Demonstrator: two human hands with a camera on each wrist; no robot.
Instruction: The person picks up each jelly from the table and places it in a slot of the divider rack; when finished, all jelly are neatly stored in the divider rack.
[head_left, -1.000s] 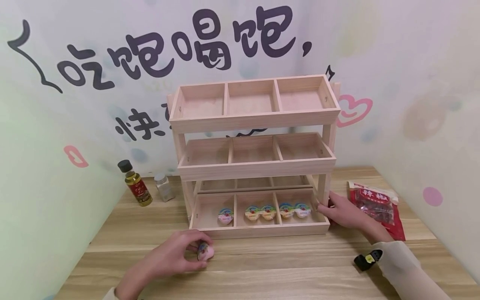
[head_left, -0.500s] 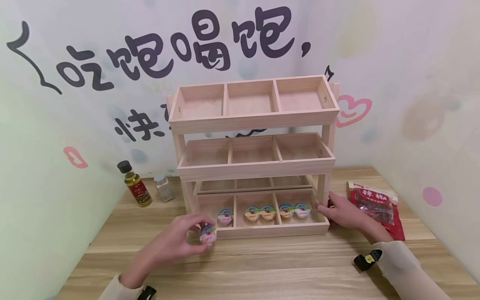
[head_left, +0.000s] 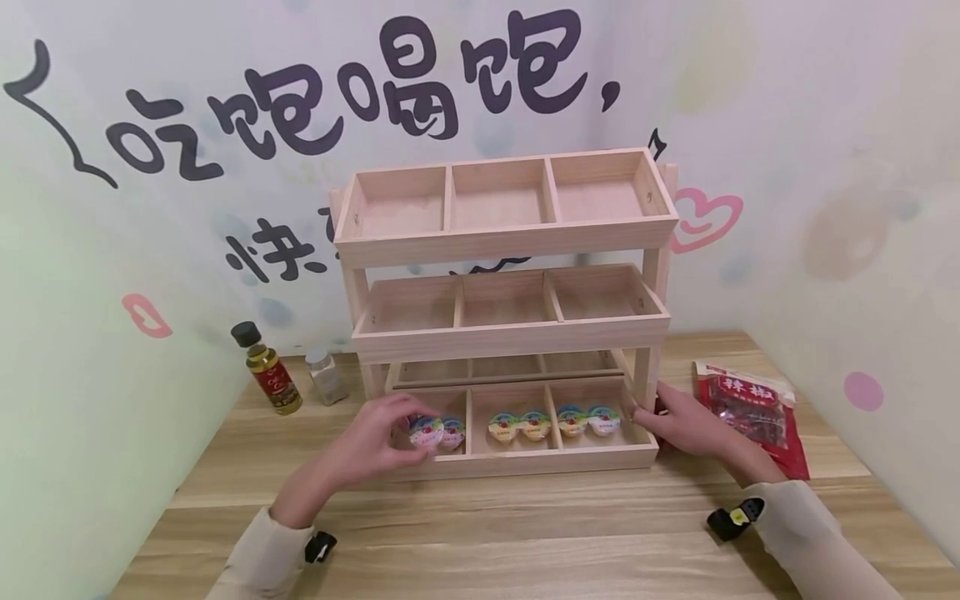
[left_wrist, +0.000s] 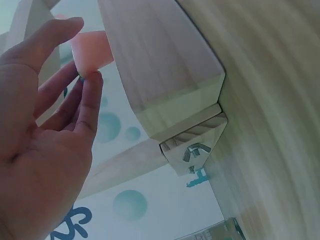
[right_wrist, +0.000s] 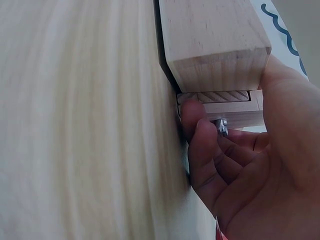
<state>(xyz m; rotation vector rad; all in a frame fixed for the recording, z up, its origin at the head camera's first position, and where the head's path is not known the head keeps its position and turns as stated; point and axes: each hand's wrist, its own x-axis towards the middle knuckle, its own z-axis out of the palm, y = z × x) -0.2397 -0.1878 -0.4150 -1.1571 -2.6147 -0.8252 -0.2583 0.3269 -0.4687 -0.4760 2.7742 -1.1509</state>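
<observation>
My left hand pinches a jelly cup between thumb and fingers at the bottom tier's left compartment. In the left wrist view the cup's pink side shows past the front board. Another jelly cup sits just right of it, partly covered. Two jelly cups lie in the middle compartment and two jelly cups in the right one. My right hand grips the lower right end of the wooden three-tier rack. Its curled fingers show beside a metal bolt in the right wrist view.
An oil bottle and a small clear jar stand left of the rack. A red and white bag lies to its right on the wooden table. A printed wall rises behind.
My left hand has lifted the jelly cup from in front of the rack and brought it up and right, over the bottom tier's left compartment. The right hand has stayed in place.
</observation>
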